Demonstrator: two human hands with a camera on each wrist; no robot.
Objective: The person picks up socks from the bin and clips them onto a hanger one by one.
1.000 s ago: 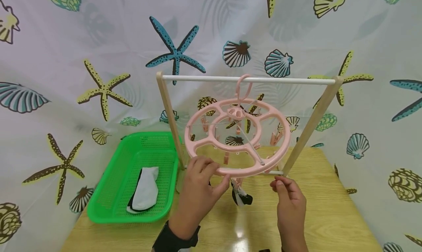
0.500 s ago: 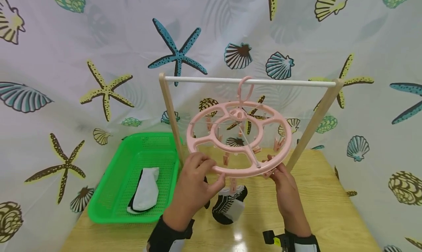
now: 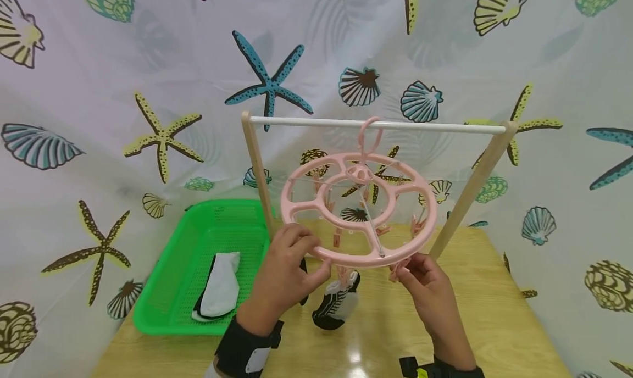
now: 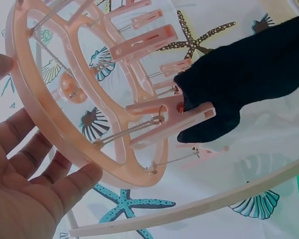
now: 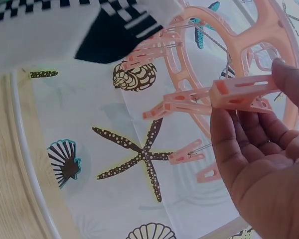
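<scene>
Hanging by its hook from the rail: a round pink peg hanger (image 3: 359,209), tilting toward the viewer. Dangling from a peg at its near rim: a black-and-white sock (image 3: 337,306). Sticking out beside it: a pink peg (image 5: 239,94).

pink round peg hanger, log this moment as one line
left hand grips pink hanger ring | right hand pinches peg | black-and-white sock hangs clipped | another sock in green basket
</scene>
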